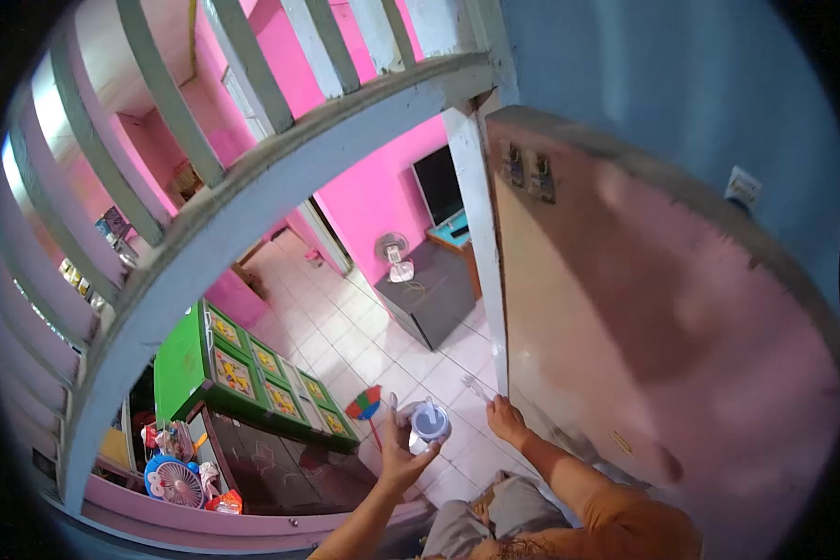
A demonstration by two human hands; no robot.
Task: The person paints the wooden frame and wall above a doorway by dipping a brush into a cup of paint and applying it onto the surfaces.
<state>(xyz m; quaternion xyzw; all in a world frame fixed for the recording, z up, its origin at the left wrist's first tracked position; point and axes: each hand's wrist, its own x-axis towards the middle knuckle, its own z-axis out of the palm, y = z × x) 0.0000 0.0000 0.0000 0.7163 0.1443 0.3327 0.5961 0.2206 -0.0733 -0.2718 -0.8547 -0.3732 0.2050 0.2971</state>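
- Small round pale-blue container with a whitish rim (430,423): located in front of the person, above the white tiled floor (369,322); mouth faces the camera. Contents cannot be made out.
- Left hand (407,455): grasping the container, with the thumb on the near side; whitish marks are visible on the fingers.
- Thin pale implement (476,388): extends from the right hand toward the upper left, apart from the container; too blurred to identify.
- Right hand (506,419): clenched around the implement's near end.
- Grey trousers (453,528) and an orange-brown sleeve (639,523): visible on the person at the lower edge.
- Beige-pink wall section (579,308): beside the right arm; two electrical fittings (527,174) near its top.
- Green cabinet with cartoon-patterned panels (184,359): on the left side, beyond the left hand.
- Blue round electric fan (175,483): at the lower left, among assorted small items.
- Dark grey low cabinet (431,303): further off, with a white table fan (399,269) on top.
- Pale slatted wooden railing with a curved rail (299,135): spans the upper left.
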